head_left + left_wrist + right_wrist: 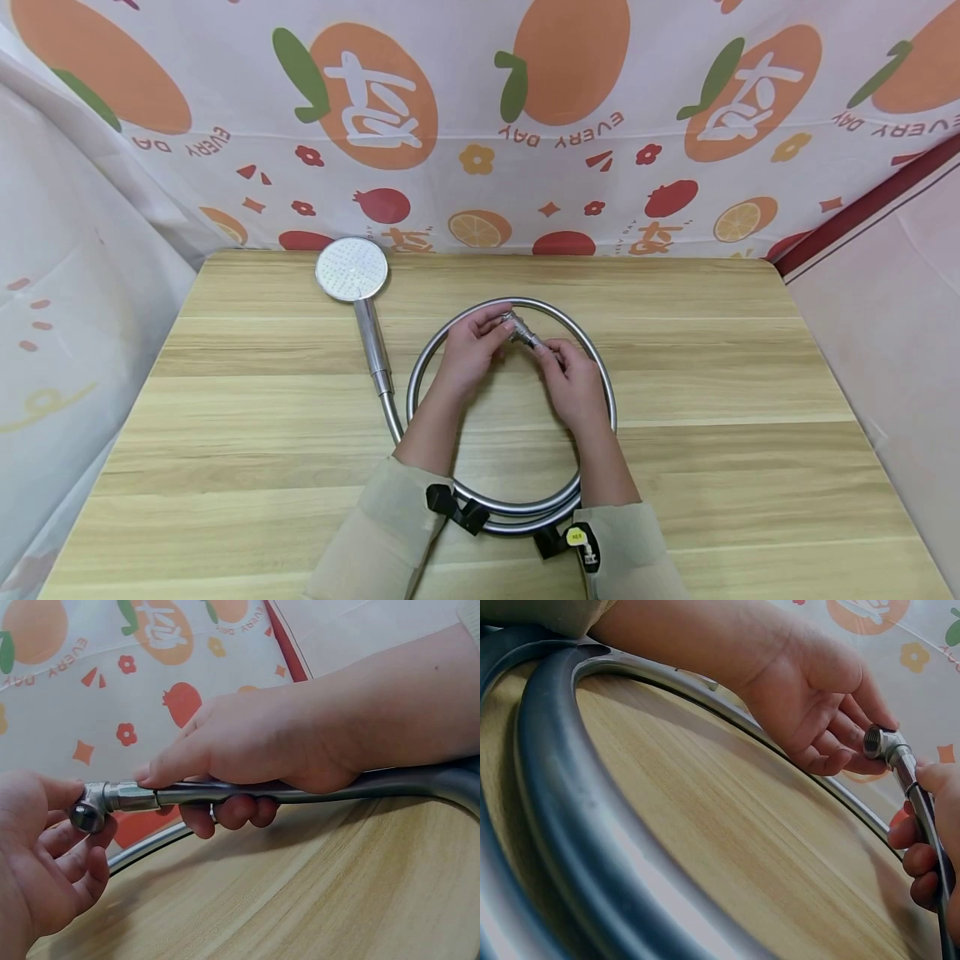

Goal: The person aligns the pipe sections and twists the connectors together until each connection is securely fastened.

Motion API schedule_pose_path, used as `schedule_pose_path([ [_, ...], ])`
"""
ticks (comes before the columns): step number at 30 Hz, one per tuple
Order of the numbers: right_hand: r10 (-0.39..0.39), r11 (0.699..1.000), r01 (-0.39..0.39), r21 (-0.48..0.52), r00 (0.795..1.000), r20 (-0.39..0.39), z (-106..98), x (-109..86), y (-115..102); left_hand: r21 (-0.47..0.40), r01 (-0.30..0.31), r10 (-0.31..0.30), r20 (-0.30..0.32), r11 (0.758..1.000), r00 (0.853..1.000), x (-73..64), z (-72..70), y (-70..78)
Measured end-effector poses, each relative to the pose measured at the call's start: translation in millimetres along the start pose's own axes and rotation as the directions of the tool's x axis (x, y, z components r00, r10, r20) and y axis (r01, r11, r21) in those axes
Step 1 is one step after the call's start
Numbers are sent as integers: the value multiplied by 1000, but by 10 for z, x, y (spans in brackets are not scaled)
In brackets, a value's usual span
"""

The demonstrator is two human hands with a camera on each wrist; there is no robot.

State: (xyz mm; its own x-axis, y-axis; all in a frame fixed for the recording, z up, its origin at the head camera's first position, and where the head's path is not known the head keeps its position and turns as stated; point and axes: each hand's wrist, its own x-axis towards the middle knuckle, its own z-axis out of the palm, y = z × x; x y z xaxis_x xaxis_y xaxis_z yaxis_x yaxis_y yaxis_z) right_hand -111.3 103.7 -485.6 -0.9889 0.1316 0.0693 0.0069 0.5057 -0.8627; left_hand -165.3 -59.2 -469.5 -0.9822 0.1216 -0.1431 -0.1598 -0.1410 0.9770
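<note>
My left hand [467, 357] pinches a small metal elbow fitting [91, 808] between thumb and fingers. The fitting's threaded opening [871, 741] faces the camera in the right wrist view. It joins the hex nut [136, 798] at the end of a grey metal shower hose [516, 507]. My right hand [576, 387] grips the hose just behind that nut, thumb on top and fingers curled beneath. The hose lies coiled in loops around and under both forearms. To the left, a round handheld shower head [352, 271] lies face up, connected to the hose.
The wooden table [750, 400] carries the hose and shower head. A fruit-printed cloth [480, 183] hangs along its back edge, with pale sheets at both sides. Black wrist mounts [457, 508] sit on the sleeves, close over the hose loops.
</note>
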Motion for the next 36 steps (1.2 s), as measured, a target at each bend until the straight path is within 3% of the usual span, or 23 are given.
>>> schedule_pose_path([
  [22, -46, 999, 46, -22, 999, -10, 1, 0, 8, -7, 12, -12, 2, 1000, 1000, -11, 6, 8],
  [36, -41, 999, 42, 21, 999, -27, 3, -2, 22, -20, 12, -12, 7, 1000, 1000, -14, 6, 7],
])
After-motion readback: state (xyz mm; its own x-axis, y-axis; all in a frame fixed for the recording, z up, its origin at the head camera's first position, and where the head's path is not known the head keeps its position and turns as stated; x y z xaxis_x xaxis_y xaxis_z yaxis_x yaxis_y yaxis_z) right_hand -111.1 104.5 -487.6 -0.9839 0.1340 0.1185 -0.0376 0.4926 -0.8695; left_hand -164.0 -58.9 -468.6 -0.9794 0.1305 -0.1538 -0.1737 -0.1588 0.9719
